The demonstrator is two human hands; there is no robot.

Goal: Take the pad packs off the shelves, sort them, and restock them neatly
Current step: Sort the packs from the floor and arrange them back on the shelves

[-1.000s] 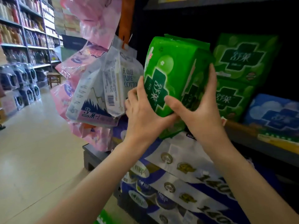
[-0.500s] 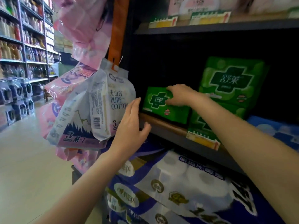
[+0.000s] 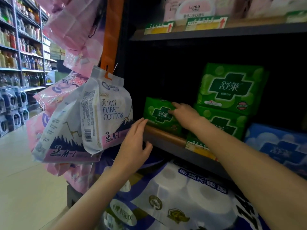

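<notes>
**Hands at a small green pad pack on the middle shelf**

The dark shelving unit [image 3: 216, 33] fills the right of the view; its middle shelf [image 3: 167, 144] runs down to the right, with a wooden lip along the front edge. Below it lie large toilet-paper multipacks [image 3: 191, 193] in white and blue wrap. To the left, white "PURE COTTON" packs [image 3: 106, 113] hang from an orange upright [image 3: 113, 30] among pink packs [image 3: 73, 22]; across the aisle stand shelves of bottles [image 3: 21, 47].

On the middle shelf, two large green pad packs [image 3: 230, 90] are stacked, one lying on the other. A blue pad pack [image 3: 282, 146] lies to their right. Just left of the stack a small green pad pack [image 3: 159, 113] stands upright at the shelf's front left end, face outward.

The right hand [image 3: 184, 113] reaches in over the shelf edge and rests on the right part of the small pack's face, index finger extended along its upper edge; whether the other fingers curl round the pack cannot be told. The left hand [image 3: 134, 143] is open, fingers straight and together, their tips at the lower left corner of the small pack and the shelf lip; the thumb is spread below the shelf edge, holding nothing.
</notes>
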